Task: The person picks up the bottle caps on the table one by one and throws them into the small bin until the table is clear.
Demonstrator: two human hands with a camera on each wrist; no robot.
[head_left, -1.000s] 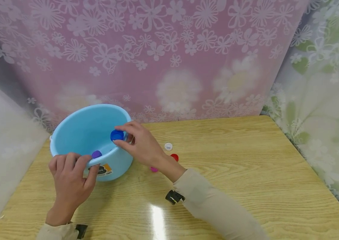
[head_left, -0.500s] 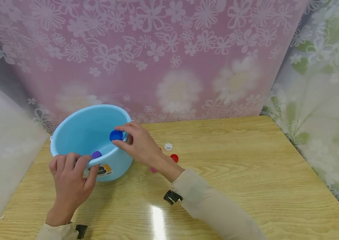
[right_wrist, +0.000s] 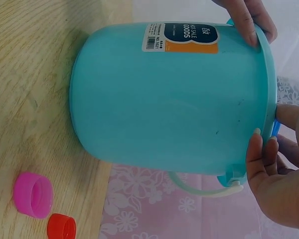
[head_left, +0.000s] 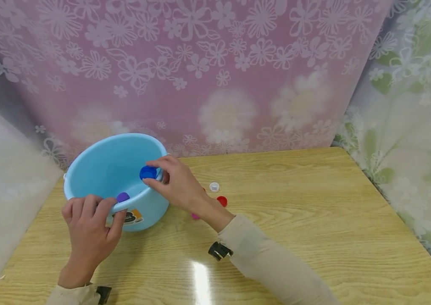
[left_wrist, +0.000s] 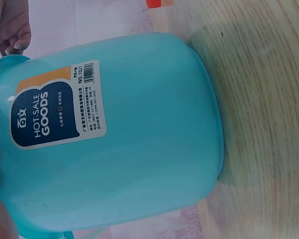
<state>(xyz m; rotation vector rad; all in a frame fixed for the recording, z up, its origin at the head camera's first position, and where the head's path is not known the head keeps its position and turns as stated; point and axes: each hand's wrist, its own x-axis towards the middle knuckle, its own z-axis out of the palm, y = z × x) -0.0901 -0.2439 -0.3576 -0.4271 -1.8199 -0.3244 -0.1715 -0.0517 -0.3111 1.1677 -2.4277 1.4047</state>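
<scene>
A light blue bucket (head_left: 118,165) stands on the table at left. My left hand (head_left: 89,226) grips its near rim, thumb outside and the other fingers over the edge. Just inside the rim by those fingers shows a purple bottle cap (head_left: 123,197); whether they touch it I cannot tell. At the right side of the rim, my right hand (head_left: 179,182) pinches a blue bottle cap (head_left: 148,173) over the bucket's opening. Two of its fingers rest on the bucket's outer wall in the right wrist view. Most of the bucket's bottom is hidden.
On the wooden table (head_left: 314,220), right of the bucket, lie a white cap (head_left: 214,187), a red cap (head_left: 222,201) and a pink cap (right_wrist: 33,194) partly behind my right wrist. A bit of another red cap shows too. A flowered pink curtain (head_left: 215,84) hangs behind.
My right hand with the blue cap has shifted very slightly left, then stayed. The blue cap has tilted a little. My left hand and the bucket look nearly unmoved.
</scene>
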